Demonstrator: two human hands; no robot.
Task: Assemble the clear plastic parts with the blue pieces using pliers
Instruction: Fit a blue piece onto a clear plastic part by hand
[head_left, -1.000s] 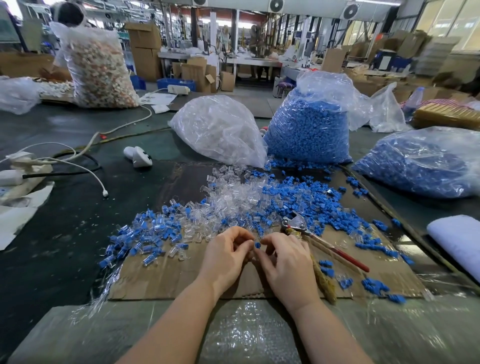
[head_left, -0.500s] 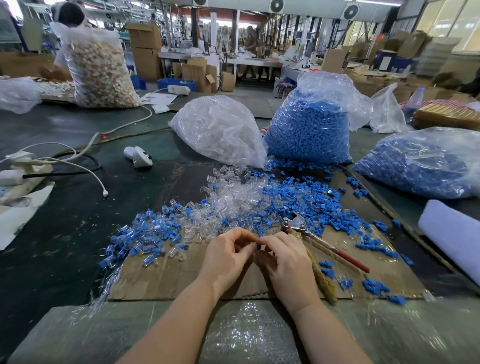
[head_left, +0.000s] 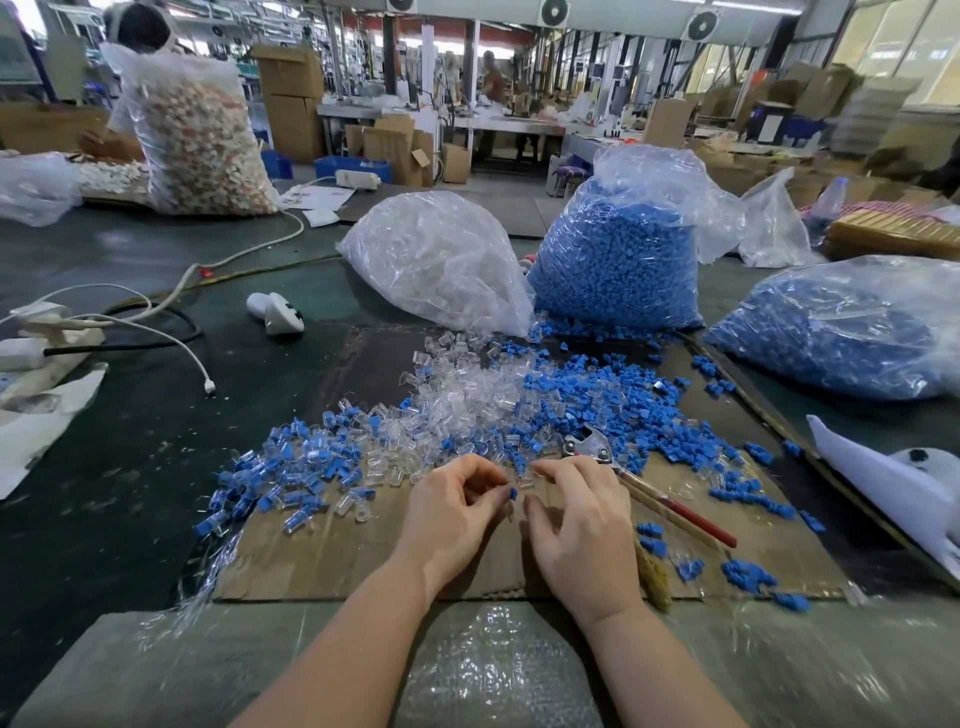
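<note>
My left hand (head_left: 453, 512) pinches a small blue piece (head_left: 512, 493) at its fingertips, over the cardboard sheet (head_left: 332, 551). My right hand (head_left: 579, 525) is just beside it and pinches a clear plastic part (head_left: 525, 479) between thumb and forefinger. The two parts are a short gap apart. Loose clear parts (head_left: 462, 395) and blue pieces (head_left: 613, 405) lie heaped behind my hands. Joined clear-and-blue parts (head_left: 280, 467) spread to the left. The pliers (head_left: 595, 447), with red handles, lie on the cardboard right of my right hand, untouched.
Behind the heap stand a bag of clear parts (head_left: 441, 260) and a bag of blue pieces (head_left: 618, 260); another blue bag (head_left: 841, 332) lies right. White cables (head_left: 171, 338) and a white device (head_left: 275, 312) lie on the dark table left. A white cloth (head_left: 893, 483) is at right.
My hands were pressed together at the fingertips; now they have drawn slightly apart, with the blue piece showing at my left fingertips. The view has shifted a little.
</note>
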